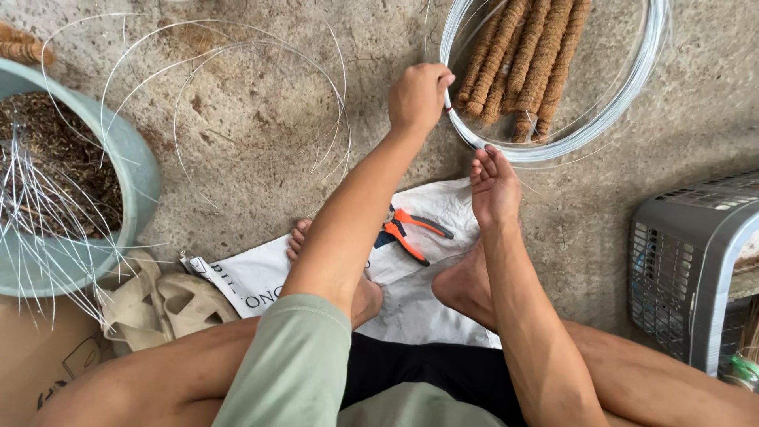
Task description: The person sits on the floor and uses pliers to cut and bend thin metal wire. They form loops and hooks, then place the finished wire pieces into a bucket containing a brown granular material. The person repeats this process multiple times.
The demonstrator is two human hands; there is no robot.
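Wire coil, a shiny silver hoop of steel strands [624, 95], lies on the concrete floor [253, 119] at one o'clock.
Left hand [417, 96] is fisted on the coil's near rim, fingers [436, 81] closed around a strand; right hand [495, 188] hovers just below at five o'clock, fingers straight, holding nothing. Orange-handled pliers [409, 231] rest on the white sack [411, 308].

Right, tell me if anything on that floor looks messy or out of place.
Loose wire loops sprawl across the concrete, away from the neat wire coil the left hand grips. Cut wires stick out untidily over the green tub. The pliers lie open on the white sack between the feet.
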